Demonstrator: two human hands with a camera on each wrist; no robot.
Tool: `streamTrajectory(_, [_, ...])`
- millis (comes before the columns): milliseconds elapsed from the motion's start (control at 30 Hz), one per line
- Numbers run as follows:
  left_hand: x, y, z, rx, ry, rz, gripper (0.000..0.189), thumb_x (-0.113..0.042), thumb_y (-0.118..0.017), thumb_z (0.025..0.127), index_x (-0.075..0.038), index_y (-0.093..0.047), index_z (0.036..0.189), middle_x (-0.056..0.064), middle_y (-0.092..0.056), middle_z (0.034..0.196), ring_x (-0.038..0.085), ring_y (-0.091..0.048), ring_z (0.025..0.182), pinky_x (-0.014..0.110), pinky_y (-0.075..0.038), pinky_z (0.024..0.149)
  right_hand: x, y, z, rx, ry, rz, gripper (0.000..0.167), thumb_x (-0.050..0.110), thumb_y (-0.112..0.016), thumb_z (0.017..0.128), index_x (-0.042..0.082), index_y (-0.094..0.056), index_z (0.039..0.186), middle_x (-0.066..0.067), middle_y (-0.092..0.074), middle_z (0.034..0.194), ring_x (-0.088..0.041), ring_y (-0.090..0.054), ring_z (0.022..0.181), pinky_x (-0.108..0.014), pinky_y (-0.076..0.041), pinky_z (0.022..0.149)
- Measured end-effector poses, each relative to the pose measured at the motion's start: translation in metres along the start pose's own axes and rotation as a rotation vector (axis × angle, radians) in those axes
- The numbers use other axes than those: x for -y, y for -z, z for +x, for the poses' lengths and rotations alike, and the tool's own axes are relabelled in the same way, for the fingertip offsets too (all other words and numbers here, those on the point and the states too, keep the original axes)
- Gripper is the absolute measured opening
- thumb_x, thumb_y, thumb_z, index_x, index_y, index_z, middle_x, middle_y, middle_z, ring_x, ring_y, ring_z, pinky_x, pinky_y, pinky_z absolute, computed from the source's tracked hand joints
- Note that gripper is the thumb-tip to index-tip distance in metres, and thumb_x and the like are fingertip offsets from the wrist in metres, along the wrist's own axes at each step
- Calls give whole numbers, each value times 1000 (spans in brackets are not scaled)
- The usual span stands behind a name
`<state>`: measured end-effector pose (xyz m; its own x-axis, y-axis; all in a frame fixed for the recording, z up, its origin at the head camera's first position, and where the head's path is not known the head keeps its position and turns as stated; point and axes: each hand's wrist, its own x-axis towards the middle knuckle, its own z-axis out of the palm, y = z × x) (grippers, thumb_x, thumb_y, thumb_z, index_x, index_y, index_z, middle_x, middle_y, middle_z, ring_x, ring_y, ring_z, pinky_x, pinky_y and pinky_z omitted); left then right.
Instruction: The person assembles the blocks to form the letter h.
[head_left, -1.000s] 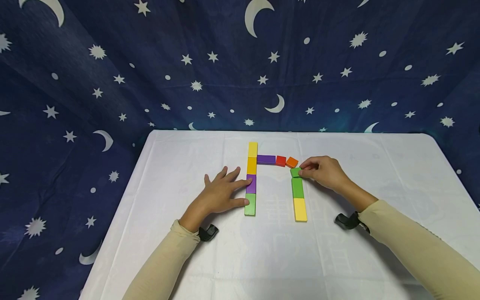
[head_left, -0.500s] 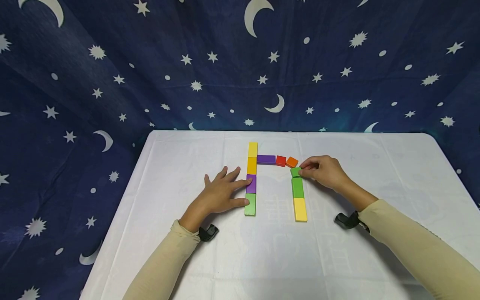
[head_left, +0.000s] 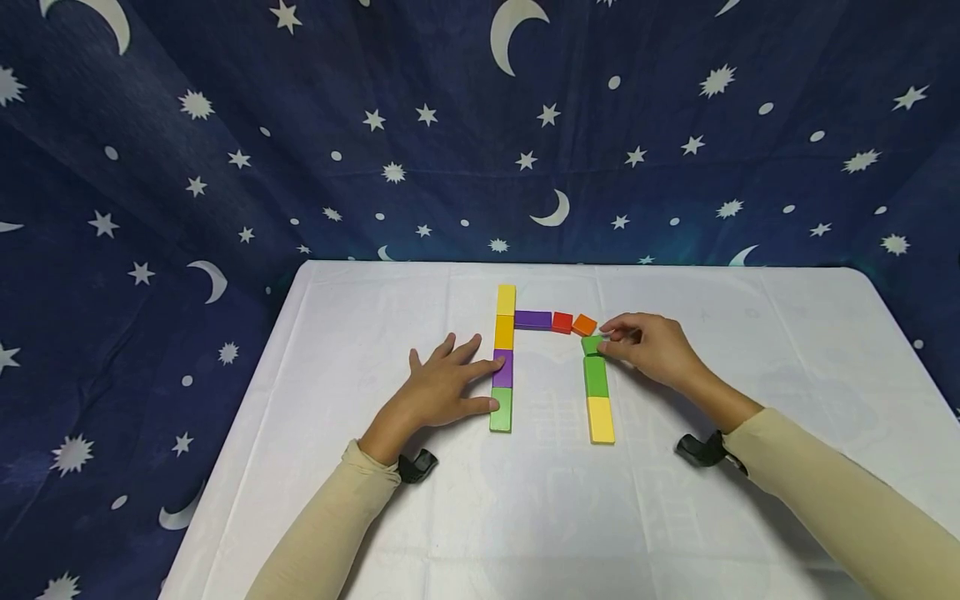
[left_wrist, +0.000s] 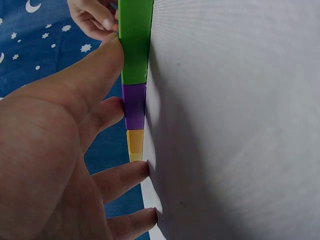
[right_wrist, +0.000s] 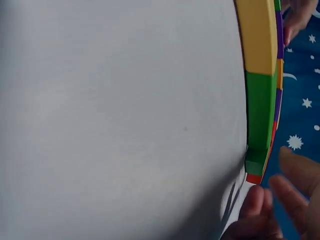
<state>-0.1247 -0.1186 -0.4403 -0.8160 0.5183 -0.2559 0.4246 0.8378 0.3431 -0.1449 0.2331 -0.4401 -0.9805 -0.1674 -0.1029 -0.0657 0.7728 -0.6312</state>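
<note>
My left hand (head_left: pixel 437 390) lies with fingers spread beside a left column of blocks. Its thumb rests on the green block (left_wrist: pixel 135 42) at the near end, its index finger on the purple block (head_left: pixel 502 377). Beyond these lie an orange-yellow block (head_left: pixel 504 332) and a yellow block (head_left: pixel 506 298). My right hand (head_left: pixel 651 346) is at a small green block (head_left: pixel 591 344); its thumb tip is at that block's right edge, the index finger slightly apart from it. In the right wrist view its fingers stand off the blocks. A longer green block (head_left: pixel 596 377) and a yellow block (head_left: pixel 601 419) continue nearer.
A dark purple block (head_left: pixel 533 320), a red block (head_left: pixel 562 322) and a tilted orange block (head_left: pixel 584 325) run from the left column toward the right one. Everything lies on a white-covered table (head_left: pixel 547 517). A dark blue curtain (head_left: pixel 450 183) with moons and stars hangs behind.
My right hand has loosened at the small green block: its index finger has lifted off the thumb and its wrist has shifted slightly right. The left hand and the blocks look unmoved.
</note>
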Motion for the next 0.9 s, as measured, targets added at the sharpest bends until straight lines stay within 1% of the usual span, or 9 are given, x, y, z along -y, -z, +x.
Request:
streamTrajectory(67, [0, 0, 0, 1, 0, 3, 69, -67, -65, 89, -45, -45, 152, 3, -25, 170, 44, -17, 157, 88, -10, 106, -1, 0, -5, -23, 86, -24, 28, 26, -83, 87, 15, -79, 113, -1, -69, 89, -19, -58, 80, -28, -48, 67])
streamTrajectory(167, [0, 1, 0, 6, 5, 3, 69, -67, -64, 89, -46, -44, 152, 2, -25, 170, 44, -16, 157, 88, -10, 107, -2, -1, -13, -21, 212, -46, 29, 25, -87, 82, 18, -81, 109, 4, -65, 83, -13, -56, 74, -26, -47, 64])
streamTrajectory(233, [0, 1, 0, 9, 10, 1, 69, -67, -65, 89, -46, -44, 152, 2, -25, 171, 44, -15, 157, 87, -9, 107, -2, -2, -17, 5, 271, -49, 32, 26, -90, 79, 19, -82, 109, 7, -64, 82, -10, -54, 71, -24, -46, 61])
streamTrajectory(300, [1, 1, 0, 12, 14, -3, 69, -66, -65, 89, -46, -44, 152, 2, -25, 171, 44, -15, 158, 87, -9, 107, -1, -3, -21, 33, 303, -50, 36, 27, -92, 75, 19, -82, 109, 9, -62, 82, -8, -53, 69, -22, -45, 59])
streamTrajectory(433, [0, 2, 0, 12, 14, -6, 69, -66, -65, 89, -46, -44, 152, 2, -25, 170, 44, -15, 157, 87, -8, 107, -2, -6, -24, 50, 320, -62, 39, 28, -93, 73, 18, -82, 109, 8, -61, 81, -7, -50, 67, -22, -42, 57])
streamTrajectory(900, [0, 2, 0, 11, 11, 4, 69, -66, -65, 89, -46, -44, 152, 2, -25, 170, 44, -16, 157, 88, -9, 107, -6, -6, -25, 49, 295, -49, 38, 29, -92, 74, 18, -82, 109, 7, -62, 81, -7, -50, 68, -22, -42, 58])
